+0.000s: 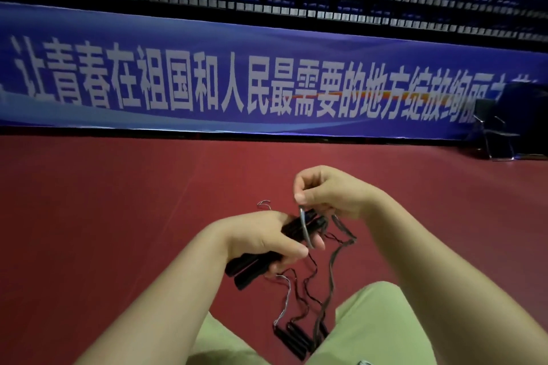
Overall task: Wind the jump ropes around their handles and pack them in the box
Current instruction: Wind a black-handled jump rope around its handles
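Note:
My left hand [261,238] grips a pair of black jump-rope handles [252,268] held side by side, pointing down-left to up-right. My right hand [329,192] is just above the handles' upper end and pinches a thin grey rope [305,230] that curves across the handles. More loose rope [329,270] hangs in loops below my hands. On the red floor between my knees lie other black handles [292,341] with thin ropes [286,299] trailing up from them. No box is in view.
I sit on a red sports floor [118,201], my legs in light green trousers [376,332]. A blue banner [207,77] with white lettering runs along the far barrier. A black folding chair [498,130] stands at the far right. Dark stands rise behind.

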The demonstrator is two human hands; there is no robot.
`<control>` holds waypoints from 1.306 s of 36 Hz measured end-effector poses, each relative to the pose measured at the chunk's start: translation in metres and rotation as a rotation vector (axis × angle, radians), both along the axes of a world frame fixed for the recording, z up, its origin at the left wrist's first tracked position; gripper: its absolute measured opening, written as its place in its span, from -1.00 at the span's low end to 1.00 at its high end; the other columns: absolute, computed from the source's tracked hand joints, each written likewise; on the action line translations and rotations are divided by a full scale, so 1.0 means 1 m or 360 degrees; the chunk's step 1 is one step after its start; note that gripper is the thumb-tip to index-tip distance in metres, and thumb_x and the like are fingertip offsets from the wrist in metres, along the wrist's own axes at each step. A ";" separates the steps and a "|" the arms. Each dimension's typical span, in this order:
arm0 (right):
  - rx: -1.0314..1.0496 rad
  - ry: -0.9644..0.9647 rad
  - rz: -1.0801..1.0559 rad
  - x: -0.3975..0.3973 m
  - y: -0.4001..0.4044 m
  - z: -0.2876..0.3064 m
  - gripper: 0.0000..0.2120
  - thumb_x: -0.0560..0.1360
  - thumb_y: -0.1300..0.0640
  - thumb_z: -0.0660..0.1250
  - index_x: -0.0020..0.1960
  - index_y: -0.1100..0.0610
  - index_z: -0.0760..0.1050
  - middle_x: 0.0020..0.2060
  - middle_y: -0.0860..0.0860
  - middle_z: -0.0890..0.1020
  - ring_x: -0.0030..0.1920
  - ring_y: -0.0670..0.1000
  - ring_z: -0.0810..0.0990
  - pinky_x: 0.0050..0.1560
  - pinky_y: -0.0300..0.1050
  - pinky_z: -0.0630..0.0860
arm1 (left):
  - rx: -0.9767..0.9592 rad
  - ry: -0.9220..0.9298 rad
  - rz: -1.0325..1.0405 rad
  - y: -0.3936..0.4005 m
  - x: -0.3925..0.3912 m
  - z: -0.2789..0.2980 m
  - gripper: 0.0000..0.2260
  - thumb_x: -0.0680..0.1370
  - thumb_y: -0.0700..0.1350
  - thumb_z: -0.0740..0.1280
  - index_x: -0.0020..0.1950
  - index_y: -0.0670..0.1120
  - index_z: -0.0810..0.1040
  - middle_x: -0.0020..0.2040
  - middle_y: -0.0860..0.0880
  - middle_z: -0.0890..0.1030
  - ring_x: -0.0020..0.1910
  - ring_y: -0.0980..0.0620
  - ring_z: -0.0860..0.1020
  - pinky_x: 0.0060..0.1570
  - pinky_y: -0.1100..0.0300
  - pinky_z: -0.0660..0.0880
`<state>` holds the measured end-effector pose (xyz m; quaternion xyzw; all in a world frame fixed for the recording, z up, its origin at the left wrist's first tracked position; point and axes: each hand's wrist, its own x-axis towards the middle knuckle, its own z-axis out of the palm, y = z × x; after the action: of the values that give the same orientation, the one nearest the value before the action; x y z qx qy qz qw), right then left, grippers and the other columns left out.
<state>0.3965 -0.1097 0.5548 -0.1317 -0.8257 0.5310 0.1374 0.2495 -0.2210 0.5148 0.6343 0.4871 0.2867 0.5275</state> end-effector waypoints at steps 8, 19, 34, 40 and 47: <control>-0.0560 0.0144 0.0119 -0.005 -0.005 -0.044 -0.81 0.40 0.07 0.47 -0.30 0.08 0.51 -0.49 0.10 0.52 -0.61 0.01 0.53 -0.61 -0.26 0.38 | -0.0066 -0.0450 -0.0107 -0.003 0.006 -0.024 -0.81 0.39 -0.08 0.37 -0.01 0.00 0.63 -0.40 -0.01 0.41 -0.50 0.06 0.38 -0.42 0.20 0.37; -0.0510 0.0440 -0.0072 0.009 -0.013 -0.059 -0.60 0.53 -0.12 0.21 0.02 0.22 0.58 -0.46 0.01 0.43 -0.49 -0.09 0.24 -0.53 -0.29 0.13 | -0.0073 -0.0869 -0.0034 -0.009 -0.008 -0.033 -0.41 0.25 0.15 0.60 0.10 -0.07 0.41 -0.35 0.01 0.43 -0.49 0.11 0.40 -0.46 0.25 0.41; 0.0581 0.0250 -0.0938 0.014 -0.019 -0.077 -0.69 0.57 0.10 0.32 -0.35 0.06 0.40 -0.58 -0.18 0.34 -0.50 -0.17 0.25 -0.42 -0.22 0.19 | -0.0054 -0.0664 0.0242 -0.007 -0.006 -0.026 -0.43 0.38 0.11 0.48 0.29 -0.07 0.41 -0.31 -0.01 0.47 -0.44 0.08 0.45 -0.43 0.20 0.44; 0.0787 0.0138 -0.1263 0.010 -0.026 -0.090 -0.51 0.49 -0.12 0.34 -0.41 0.07 0.17 -0.53 -0.09 0.21 -0.47 -0.07 0.15 -0.40 -0.09 0.10 | -0.0087 -0.0370 0.0469 -0.004 0.004 -0.031 -0.87 0.60 -0.06 0.31 0.02 -0.09 0.40 -0.33 0.02 0.45 -0.44 0.09 0.39 -0.40 0.21 0.37; 0.0795 -0.0086 -0.1374 0.004 -0.033 -0.090 -0.47 0.52 -0.21 0.26 -0.43 0.08 0.17 -0.56 -0.05 0.20 -0.49 -0.02 0.17 -0.39 -0.06 0.10 | 0.0002 -0.0220 0.0774 0.004 0.007 -0.039 -0.88 0.61 -0.09 0.26 -0.05 -0.13 0.47 -0.29 -0.03 0.54 -0.40 0.06 0.50 -0.36 0.19 0.46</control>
<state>0.4006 -0.1424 0.4649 -0.4382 -0.8010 0.2082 0.3507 0.2569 -0.2172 0.4763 0.4776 0.5880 0.4483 0.4745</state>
